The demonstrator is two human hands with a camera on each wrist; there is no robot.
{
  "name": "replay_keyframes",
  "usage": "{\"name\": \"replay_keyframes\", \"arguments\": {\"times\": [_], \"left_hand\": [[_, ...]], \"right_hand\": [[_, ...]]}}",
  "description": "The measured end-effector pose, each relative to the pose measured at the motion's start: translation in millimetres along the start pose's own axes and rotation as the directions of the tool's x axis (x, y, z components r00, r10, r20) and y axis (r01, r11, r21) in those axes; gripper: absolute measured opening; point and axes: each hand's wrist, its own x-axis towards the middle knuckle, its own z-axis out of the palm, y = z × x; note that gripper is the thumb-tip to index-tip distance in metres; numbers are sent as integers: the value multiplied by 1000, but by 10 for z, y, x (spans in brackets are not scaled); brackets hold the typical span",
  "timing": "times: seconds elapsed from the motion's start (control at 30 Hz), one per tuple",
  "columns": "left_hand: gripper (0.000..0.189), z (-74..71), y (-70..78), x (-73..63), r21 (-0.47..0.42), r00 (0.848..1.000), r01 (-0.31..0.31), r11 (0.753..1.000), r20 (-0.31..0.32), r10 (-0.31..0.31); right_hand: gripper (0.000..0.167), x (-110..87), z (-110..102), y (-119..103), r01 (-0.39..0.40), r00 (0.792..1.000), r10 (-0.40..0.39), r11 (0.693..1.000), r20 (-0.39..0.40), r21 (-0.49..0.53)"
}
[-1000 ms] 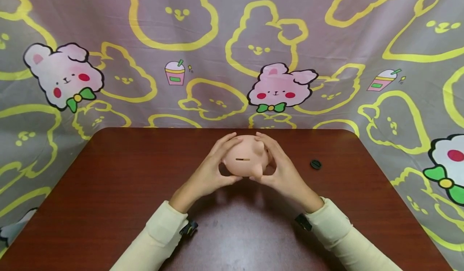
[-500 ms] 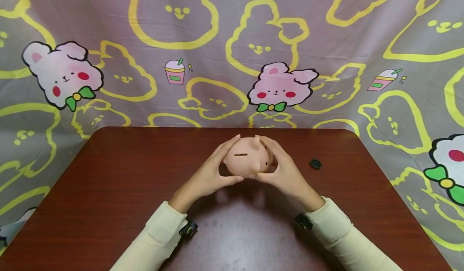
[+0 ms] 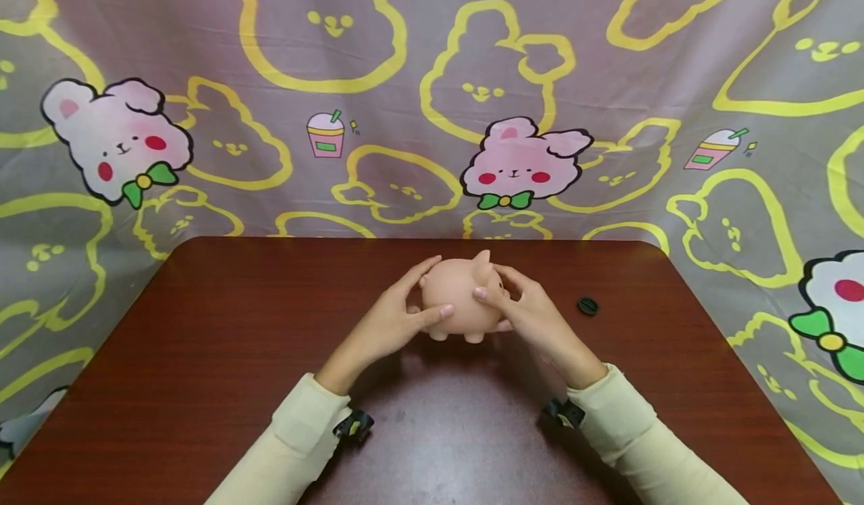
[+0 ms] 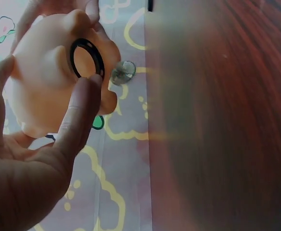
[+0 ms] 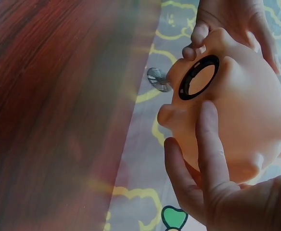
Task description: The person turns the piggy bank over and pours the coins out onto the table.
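Note:
Between both hands a pink piggy bank (image 3: 459,295) is held up over the table, upright with its snout to the right. My left hand (image 3: 391,316) grips its rear end, the thumb on its near side. Around the head end, my right hand (image 3: 543,325) has its thumb below the ear. Both wrist views show the underside, where a black ring (image 4: 100,58) rims a round hole. A finger of the left hand touches this ring. A shiny coin-like disc (image 5: 159,79) appears just below the hole, apparently in the air; the head view hides it.
A round black plug (image 3: 588,306) lies on the brown table (image 3: 223,355), to the right of the hands. Behind the table hangs a patterned cloth (image 3: 405,115). Dark straps with small devices (image 3: 354,424) sit at the wrists.
The piggy bank has rolled so its top slot has turned out of sight and its side and feet now show. Both thumbs have come up onto its near side. The plug has not moved.

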Motion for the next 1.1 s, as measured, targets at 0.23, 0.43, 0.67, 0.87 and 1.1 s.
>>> {"name": "replay_keyframes", "arguments": {"times": [0.23, 0.43, 0.67, 0.87, 1.1], "left_hand": [[78, -9, 0, 9, -35, 1000, 14, 999, 2, -14], [80, -20, -25, 4, -30, 1000, -10, 1000, -3, 10], [90, -32, -10, -3, -69, 999, -41, 997, 6, 42], [102, -33, -37, 9, -37, 996, -85, 996, 29, 86], [107, -10, -77, 16, -16, 992, -116, 993, 50, 116]], "right_hand": [[62, 6, 3, 26, -10, 1000, 10, 999, 17, 38], [72, 6, -15, 25, 9, 999, -8, 1000, 42, -8], [91, -6, -9, 9, 96, 995, -94, 991, 29, -92], [96, -83, 83, -40, 314, 946, -324, 897, 19, -312], [93, -174, 173, -113, 455, 865, -498, 734, 56, -505]]}}
